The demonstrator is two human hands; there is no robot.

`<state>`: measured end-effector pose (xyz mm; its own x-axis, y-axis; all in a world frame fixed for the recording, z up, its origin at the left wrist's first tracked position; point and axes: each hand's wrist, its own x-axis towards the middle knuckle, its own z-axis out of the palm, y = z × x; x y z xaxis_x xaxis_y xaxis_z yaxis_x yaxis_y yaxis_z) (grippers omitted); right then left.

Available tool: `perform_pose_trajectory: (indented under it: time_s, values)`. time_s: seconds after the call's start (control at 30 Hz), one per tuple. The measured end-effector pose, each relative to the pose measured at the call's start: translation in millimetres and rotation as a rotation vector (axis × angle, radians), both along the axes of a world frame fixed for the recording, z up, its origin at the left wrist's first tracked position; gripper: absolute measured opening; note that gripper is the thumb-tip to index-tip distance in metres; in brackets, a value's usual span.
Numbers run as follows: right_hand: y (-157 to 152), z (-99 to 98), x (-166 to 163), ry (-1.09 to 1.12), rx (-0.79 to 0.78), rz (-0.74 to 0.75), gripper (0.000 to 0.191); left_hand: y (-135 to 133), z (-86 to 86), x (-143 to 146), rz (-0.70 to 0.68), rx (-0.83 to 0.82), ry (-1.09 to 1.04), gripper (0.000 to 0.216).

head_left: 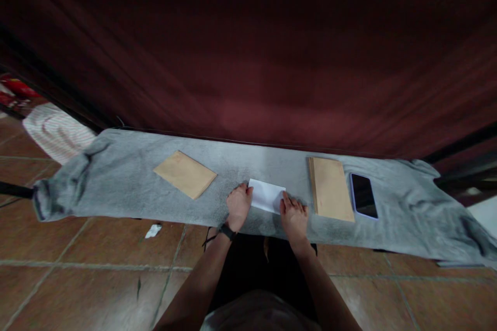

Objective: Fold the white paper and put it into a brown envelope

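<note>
A small white rectangle of paper (267, 196), perhaps folded, lies on the grey cloth in front of me. My left hand (238, 204) is closed at its left edge, thumb and fingers curled in against the paper. At the right edge, my right hand (294, 217) grips the lower corner, with thumb and index finger on the paper. A dark watch (227, 231) is on my left wrist. Off to the left lies a single brown envelope (186, 174), set at an angle. A stack of brown envelopes (333, 189) rests just right of my right hand.
Grey cloth (128, 181) covers the long, narrow surface. A phone (364, 195) lies beyond the envelope stack. Dark red fabric (264, 72) hangs along the far edge. Crumpled white tissue (153, 231) is on the tiled floor (108, 253). Striped cloth (58, 132) hangs at the far left.
</note>
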<state>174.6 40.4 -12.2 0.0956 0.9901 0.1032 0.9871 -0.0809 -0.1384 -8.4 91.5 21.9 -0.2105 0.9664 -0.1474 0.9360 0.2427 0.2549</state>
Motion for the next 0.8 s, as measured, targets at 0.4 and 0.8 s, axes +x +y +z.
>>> perform_pose_trajectory:
  time_s: [0.4,0.8]
  values:
    - [1,5.3,0,0.024,-0.005,-0.002,0.038,-3,4.1,7,-0.089,0.131,0.109,0.033]
    - [2,10.7,-1,0.065,-0.025,-0.014,0.038,4,4.5,27,-0.423,0.158,0.07,0.034]
